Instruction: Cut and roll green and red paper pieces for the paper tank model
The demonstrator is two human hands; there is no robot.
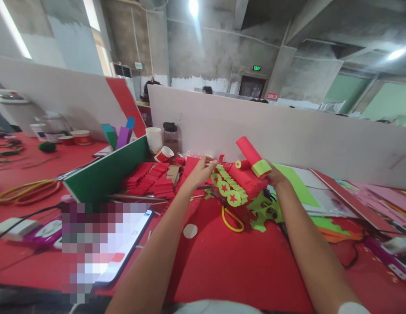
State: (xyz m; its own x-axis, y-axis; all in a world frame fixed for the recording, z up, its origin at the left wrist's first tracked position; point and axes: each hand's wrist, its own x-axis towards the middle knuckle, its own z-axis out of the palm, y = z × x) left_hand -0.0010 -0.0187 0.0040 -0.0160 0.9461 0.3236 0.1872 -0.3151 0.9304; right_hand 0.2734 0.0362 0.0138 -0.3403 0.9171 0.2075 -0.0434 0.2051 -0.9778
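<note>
Red paper tube (247, 147) with a green band is tilting up at one o'clock from the yellow-handled scissors (224, 214). The right hand (276, 175) is holding it by the banded end. Just below, a fat red paper body (245, 179) is resting, and green wheels with red stars (233, 192) are lining its side. The left hand (203, 170) is hanging near the wheels' far end; I can't tell if it is gripping anything. From the scissors, a white circle (190, 231) is lying at nine o'clock.
</note>
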